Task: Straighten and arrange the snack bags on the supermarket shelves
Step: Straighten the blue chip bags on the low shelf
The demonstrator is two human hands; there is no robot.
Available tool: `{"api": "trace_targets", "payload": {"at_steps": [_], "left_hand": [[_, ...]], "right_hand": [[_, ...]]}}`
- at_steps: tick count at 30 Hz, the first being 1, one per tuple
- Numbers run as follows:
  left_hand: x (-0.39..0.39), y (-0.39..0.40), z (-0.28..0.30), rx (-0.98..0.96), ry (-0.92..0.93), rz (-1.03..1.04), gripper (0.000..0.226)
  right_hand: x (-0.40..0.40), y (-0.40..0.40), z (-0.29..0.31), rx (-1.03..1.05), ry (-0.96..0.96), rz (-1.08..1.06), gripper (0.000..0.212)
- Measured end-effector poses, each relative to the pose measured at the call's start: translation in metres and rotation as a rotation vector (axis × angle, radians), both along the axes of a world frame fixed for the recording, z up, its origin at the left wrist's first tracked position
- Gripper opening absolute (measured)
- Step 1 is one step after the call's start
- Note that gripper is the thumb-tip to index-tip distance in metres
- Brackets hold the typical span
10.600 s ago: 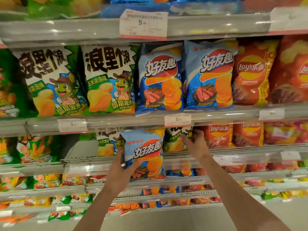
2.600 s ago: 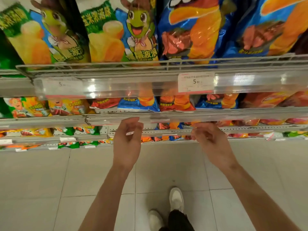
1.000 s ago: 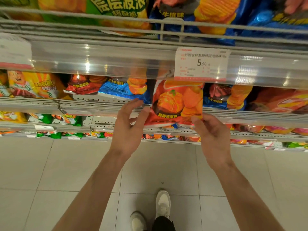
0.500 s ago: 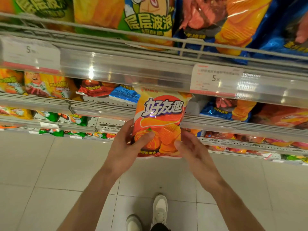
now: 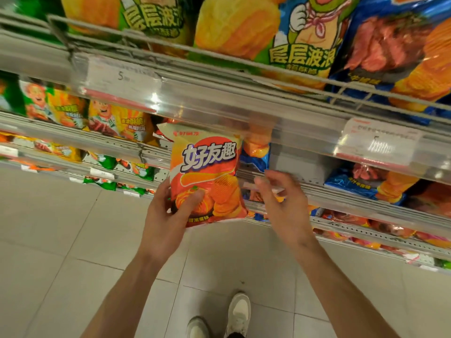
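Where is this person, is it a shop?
Most likely a supermarket snack aisle. Tiered metal shelves are packed with snack bags, and price tags sit in clear strips along their edges. The left hand holds an orange chip bag in front of them.

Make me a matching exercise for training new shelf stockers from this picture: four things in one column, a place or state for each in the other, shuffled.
Things:
1. orange chip bag
2. right hand
3. blue chip bag
4. white shoes

Places or states:
A. on the tiled floor
B. lying on the lower shelf, at the right
C. held upright by the left hand
D. holding nothing, beside the orange bag

Pairs: 1-C, 2-D, 3-B, 4-A
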State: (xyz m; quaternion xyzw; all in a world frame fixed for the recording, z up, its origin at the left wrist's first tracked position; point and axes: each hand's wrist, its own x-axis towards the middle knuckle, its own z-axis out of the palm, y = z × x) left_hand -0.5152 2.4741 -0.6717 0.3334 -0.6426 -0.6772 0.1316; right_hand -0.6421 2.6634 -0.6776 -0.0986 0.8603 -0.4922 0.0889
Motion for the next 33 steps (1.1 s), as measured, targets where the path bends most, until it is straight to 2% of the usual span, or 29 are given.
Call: {"api": "trace_targets", "payload": {"at_steps": [3, 5, 7, 10, 17, 21, 25, 27, 33], "left_hand": [[-0.001, -0.005, 0.002, -0.027, 0.010, 0.030, 0.061], [-0.001, -0.007, 0.003, -0.030, 0.013, 0.039, 0.059], [-0.002, -0.009, 0.004, -0.032, 0.014, 0.048, 0.056], [-0.002, -0.009, 0.007, -0.029, 0.020, 0.046, 0.056], [-0.005, -0.003, 0.008, -0.052, 0.023, 0.011, 0.057], [-0.010, 0.003, 0.007, -0.064, 0.020, -0.002, 0.055], [-0.012, 0.004, 0.009, -0.089, 0.007, 0.013, 0.053], [-0.012, 0.003, 0.010, -0.091, 0.003, 0.013, 0.050], [-0.011, -0.001, 0.012, -0.078, 0.000, 0.040, 0.052]], "right_hand": [[-0.024, -0.011, -0.005, 0.214, 0.316, -0.074, 0.039], [-0.034, -0.020, -0.007, 0.316, 0.376, -0.076, 0.039], [-0.043, -0.028, -0.010, 0.412, 0.292, -0.051, 0.038], [-0.048, -0.034, -0.011, 0.365, 0.177, -0.018, 0.028], [-0.053, -0.001, -0.006, 0.221, 0.171, -0.062, 0.013], [-0.067, 0.016, -0.002, 0.188, 0.151, -0.107, 0.020], [-0.065, -0.002, -0.005, 0.458, 0.125, -0.006, 0.050], [-0.064, -0.015, -0.009, 0.533, 0.179, -0.018, 0.058], [-0.073, -0.029, -0.014, 0.529, 0.166, -0.052, 0.032]]}}
